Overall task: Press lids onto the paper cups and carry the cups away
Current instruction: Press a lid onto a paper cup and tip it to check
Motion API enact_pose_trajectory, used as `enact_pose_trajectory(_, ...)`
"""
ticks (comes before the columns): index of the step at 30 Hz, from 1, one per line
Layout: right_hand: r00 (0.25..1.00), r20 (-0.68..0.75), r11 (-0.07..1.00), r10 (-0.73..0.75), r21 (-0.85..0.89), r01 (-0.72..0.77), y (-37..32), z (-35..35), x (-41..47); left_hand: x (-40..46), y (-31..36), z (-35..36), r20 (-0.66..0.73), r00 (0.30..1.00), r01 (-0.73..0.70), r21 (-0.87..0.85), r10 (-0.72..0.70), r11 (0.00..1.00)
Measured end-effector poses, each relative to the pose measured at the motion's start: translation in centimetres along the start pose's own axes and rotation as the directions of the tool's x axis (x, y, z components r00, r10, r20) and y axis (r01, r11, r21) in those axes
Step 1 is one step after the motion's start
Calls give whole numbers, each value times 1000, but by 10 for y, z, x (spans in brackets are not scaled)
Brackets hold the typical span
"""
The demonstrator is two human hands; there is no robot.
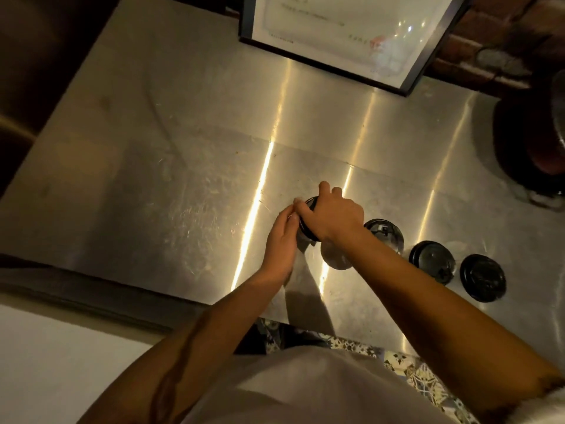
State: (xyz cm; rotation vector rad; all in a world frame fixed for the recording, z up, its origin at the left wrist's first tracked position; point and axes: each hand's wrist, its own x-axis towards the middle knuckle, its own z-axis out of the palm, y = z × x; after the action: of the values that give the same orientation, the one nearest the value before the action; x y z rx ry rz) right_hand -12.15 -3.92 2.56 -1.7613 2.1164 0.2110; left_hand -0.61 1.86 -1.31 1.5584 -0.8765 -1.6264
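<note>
Steel, scratched and streaked with warm reflections, makes up the bench (171, 185) on which everything stands, with patterned floor tiles (394, 359) showing below its near edge. At the far edge leans a black-framed sheet (345, 29); it carries lines of print and a reddish mark near its lower right, but the writing is too small and blurred to read, and no brand or label can be made out on any cup or lid. A dark round vessel (532, 133) sits at the right edge. Near the middle of the bench stands the cup (301, 237) now being worked, mostly hidden by the hands. The right hand (333, 215) lies over its black lid (310, 203), fingers curled round the far rim, a closed grip on the lid. The left hand (279, 240) steadies the near-left side, its fingers fairly straight against cup and lid rim, an open grip pressing rather than wrapping. To the right a second cup (383, 232) already wears a lid, and two loose lids (431, 261) (483, 278) lie further right; a pale round shape (334, 255) beneath the right wrist may be another cup, though I cannot tell. To seat this lid well, I judge it best to keep it level, press down evenly, run the fingertips all round the rim until it catches everywhere, and brace the cup lightly so its paper wall does not buckle or tip.
</note>
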Motion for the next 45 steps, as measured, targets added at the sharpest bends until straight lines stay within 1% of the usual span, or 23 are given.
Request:
enact_pose_trajectory(2, 999, 41, 1000, 15, 8, -15, 1, -2, 1, -3, 1, 1, -13, 999, 31, -8, -31, 999)
enact_pose_trajectory(4, 998, 51, 997, 29, 71, -33, 3, -9, -1, -7, 8, -1, -23, 999, 33, 22, -32, 999)
enact_pose_trajectory(5, 997, 62, 991, 38, 122, -45, 6, -12, -2, -7, 8, -2, -21, 999, 33, 36, -32, 999)
enact_pose_trajectory(8, 997, 73, 931, 15, 363, -41, 12, -31, -12, -8, 16, -13, -34, 998, -47, 82, 50, 996)
enact_pose_trajectory(9, 996, 84, 885, 11, 463, -49, 15, -38, -18, -10, 21, -17, -49, 995, -79, 98, 84, 992)
enact_pose_trajectory(11, 991, 134, 728, 3, 679, -94, 20, -51, -33, -14, 34, -25, -54, 992, -108, 107, 115, 988)
enact_pose_trajectory(13, 991, 133, 589, -2, 801, -106, 29, -62, -50, -22, 50, -29, -8, 993, -116, 88, 117, 989)
enact_pose_trajectory(16, 994, 106, 433, 20, 895, -104, 37, -74, -73, -37, 72, -30, 23, 997, -76, 27, 76, 997)
enact_pose_trajectory(17, 990, 135, 389, 29, 911, -136, 37, -76, -78, -43, 79, -30, -1, 996, -84, 15, 84, 996)
enact_pose_trajectory(19, 971, 234, 279, 49, 930, -238, 45, -85, -90, -59, 96, -24, -49, 984, -167, 42, 169, 985)
enact_pose_trajectory(21, 944, 330, 160, -21, 933, -323, 49, -95, -98, -75, 110, -19, -89, 963, -251, 58, 256, 966)
enact_pose_trajectory(22, 940, 335, 127, -64, 937, -325, 52, -101, -103, -84, 117, -17, -87, 951, -293, 69, 298, 954)
enact_pose_trajectory(24, 944, 317, 124, -93, 944, -305, 53, -109, -107, -96, 125, -14, -81, 924, -366, 99, 374, 925)
enact_pose_trajectory(27, 955, 288, 67, -70, 957, -283, 52, -114, -107, -106, 132, -14, -26, 890, -445, 169, 456, 879)
enact_pose_trajectory(31, 971, 233, 11, -60, 972, -233, 50, -114, -115, -106, 135, -26, 84, 887, -461, 191, 453, 867)
enact_pose_trajectory(33, 977, 209, 10, -44, 978, -209, 49, -108, -120, -105, 139, -33, 101, 898, -439, 235, 428, 867)
enact_pose_trajectory(36, 982, 187, 52, 13, 981, -187, 45, -102, -126, -107, 143, -31, 88, 916, -400, 266, 391, 877)
enact_pose_trajectory(37, 983, 182, 64, 28, 981, -184, 44, -101, -128, -109, 144, -29, 77, 935, -355, 251, 347, 901)
enact_pose_trajectory(39, 988, 148, 98, 37, 984, -151, 44, -99, -131, -109, 147, -27, 75, 976, -214, 194, 203, 957)
enact_pose_trajectory(41, 991, 130, 121, 44, 983, -135, 44, -99, -133, -108, 147, -26, 68, 994, -91, 178, 80, 980)
enact_pose_trajectory(43, 990, 135, 130, 42, 982, -139, 46, -99, -136, -109, 143, -23, 50, 996, -86, 168, 79, 982)
enact_pose_trajectory(45, 990, 128, 132, 56, 982, -135, 48, -99, -136, -109, 138, -22, 55, 984, -174, 191, 167, 966)
